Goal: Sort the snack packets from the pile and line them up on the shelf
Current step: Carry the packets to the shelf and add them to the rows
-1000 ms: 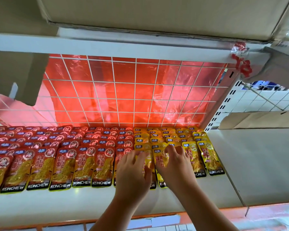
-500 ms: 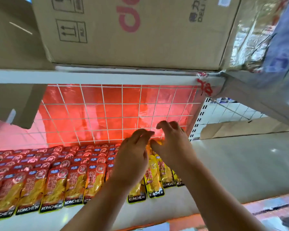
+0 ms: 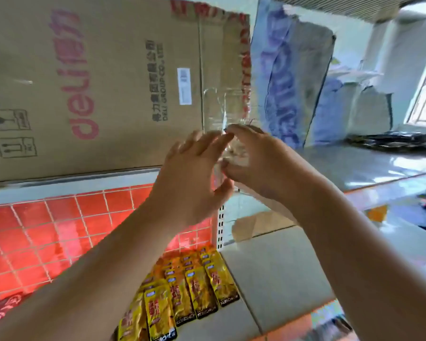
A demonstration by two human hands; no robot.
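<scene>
Head view, both hands raised in front of the shelving.

Left hand: we see its fingers nearly straight and slightly apart, thumb spread below, holding nothing we can make out.

Right hand: its fingers are bent over the top with the thumb curved underneath, forming a C. The fingertips of the two hands almost meet. Something glossy and see-through sits in the gap between them, but it is blurred. We cannot tell whether the right fingers are clamped on it or merely close to it.

Snack packets: the yellow packets lie flat on the lower shelf below the forearms. They run in overlapping columns from the back to the front edge, at the right end of the row. A few red packets show at the far left edge, partly hidden by the left arm.

Behind the lower shelf we note a white wire grid over red foil.

Above it stands a large cardboard box with pink lettering. Just right of the box is a blue-and-white bag.

On the upper shelf to the right, a dark heap lies well apart from the hands, too blurred to identify.
</scene>
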